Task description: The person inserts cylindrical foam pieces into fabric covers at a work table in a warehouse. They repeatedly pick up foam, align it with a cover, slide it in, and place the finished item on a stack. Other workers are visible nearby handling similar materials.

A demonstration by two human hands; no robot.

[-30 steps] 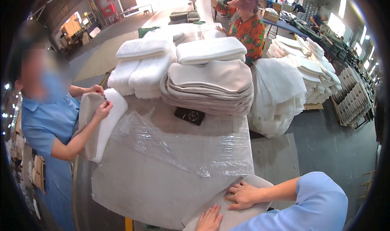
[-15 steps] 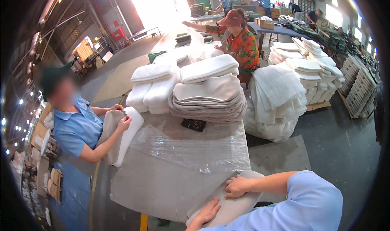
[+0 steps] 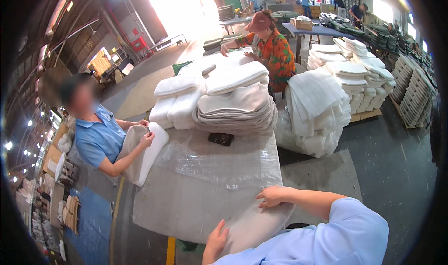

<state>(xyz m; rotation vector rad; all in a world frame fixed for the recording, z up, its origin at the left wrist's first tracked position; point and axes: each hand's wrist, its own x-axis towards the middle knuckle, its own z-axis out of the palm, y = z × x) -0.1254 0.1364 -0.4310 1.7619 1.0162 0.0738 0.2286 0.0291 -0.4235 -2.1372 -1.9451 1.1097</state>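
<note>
A light grey, padded-looking fabric piece [image 3: 255, 223] lies at the near right corner of the table, in front of me. My left hand [image 3: 215, 241] is at its left edge, fingers stretched and slightly apart. At the far end of the piece, my right hand [image 3: 274, 196] rests on the fabric with its fingers spread and a little bent. Neither hand appears to grip anything. The near part of the piece is hidden by my light blue sleeve [image 3: 347, 232].
The table [image 3: 172, 209] has clear plastic film [image 3: 205, 167] over it. Beyond stand grey fabric stacks [image 3: 235, 113], white padding [image 3: 179, 94] and a dark flat object [image 3: 220, 139]. A co-worker [image 3: 100, 134] at left holds grey and white pieces; another person [image 3: 270, 50] works behind the stacks.
My left hand has shifted left to the fabric's edge, and my right hand has moved slightly up. The fabric lies flatter. The person behind the stacks has drawn an outstretched arm back in.
</note>
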